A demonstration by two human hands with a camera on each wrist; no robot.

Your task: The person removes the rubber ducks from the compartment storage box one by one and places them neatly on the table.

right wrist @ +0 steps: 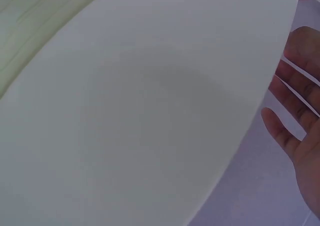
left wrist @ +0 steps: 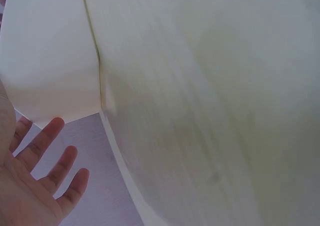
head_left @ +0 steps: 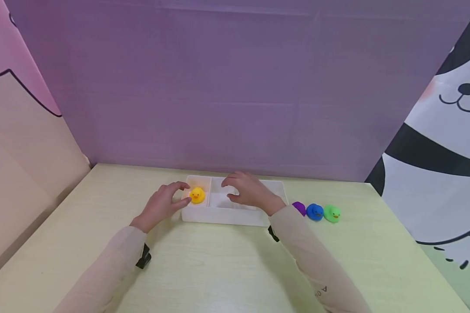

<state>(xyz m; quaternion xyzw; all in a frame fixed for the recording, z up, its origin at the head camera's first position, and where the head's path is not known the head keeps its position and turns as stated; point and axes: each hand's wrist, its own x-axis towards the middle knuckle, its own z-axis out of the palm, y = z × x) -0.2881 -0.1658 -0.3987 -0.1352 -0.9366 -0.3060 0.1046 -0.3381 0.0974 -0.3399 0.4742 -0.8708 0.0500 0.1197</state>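
A yellow rubber duck (head_left: 197, 195) sits in the leftmost compartment of a white divided box (head_left: 225, 216). My left hand (head_left: 162, 206) is at the box's left end, thumb and forefinger spread apart beside the duck. In the left wrist view, the fingers (left wrist: 44, 141) of that hand are spread near the box's edge, with the duck out of sight. Over the box's middle compartments, my right hand (head_left: 248, 191) is held with a gap between thumb and fingers and nothing in it. The right wrist view shows its fingers (right wrist: 295, 93) spread alongside the white box wall (right wrist: 150, 111).
Right of the box, a purple toy (head_left: 299, 208), partly hidden by the right sleeve, a blue duck (head_left: 315, 212) and a green duck (head_left: 332, 214) stand in a row on the pale wooden table (head_left: 219, 265). A purple backdrop (head_left: 235, 95) rises behind the table.
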